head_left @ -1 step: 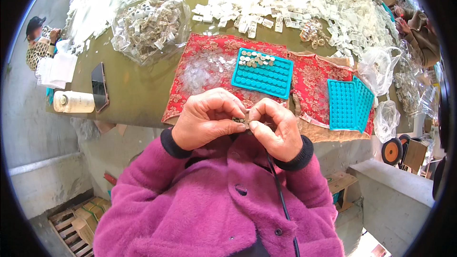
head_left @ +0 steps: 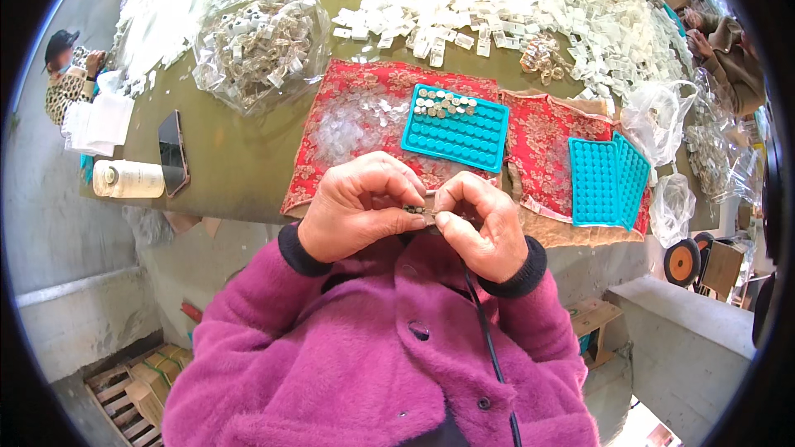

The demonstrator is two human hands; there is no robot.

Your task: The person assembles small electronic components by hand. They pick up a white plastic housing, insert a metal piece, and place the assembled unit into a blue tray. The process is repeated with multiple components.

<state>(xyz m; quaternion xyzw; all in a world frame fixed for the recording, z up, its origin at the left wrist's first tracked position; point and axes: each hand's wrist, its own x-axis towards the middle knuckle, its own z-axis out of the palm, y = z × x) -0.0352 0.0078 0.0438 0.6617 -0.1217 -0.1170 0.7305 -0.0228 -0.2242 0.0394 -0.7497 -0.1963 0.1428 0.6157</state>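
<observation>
Close to my chest, at the table's near edge, my left hand (head_left: 362, 203) and my right hand (head_left: 482, 223) almost meet fingertip to fingertip. Between the left thumb and fingers is a small dark, metallic-looking piece (head_left: 414, 209), mostly hidden. The right thumb and forefinger are pinched against its other end; what they grip is too small to name. Just beyond lies a teal tray (head_left: 455, 142) with rows of round pockets, and small pale round discs (head_left: 445, 103) sit along its far side. Under it is a red flowered cloth (head_left: 331, 108) with loose clear bits (head_left: 356, 128).
Two more teal trays (head_left: 595, 182) overlap at the right. Farther back are a heap of clear plastic pieces (head_left: 513, 8) and a filled clear bag (head_left: 263, 41). A phone (head_left: 173, 153) and a cream bottle (head_left: 128, 178) stand left. People sit at both sides.
</observation>
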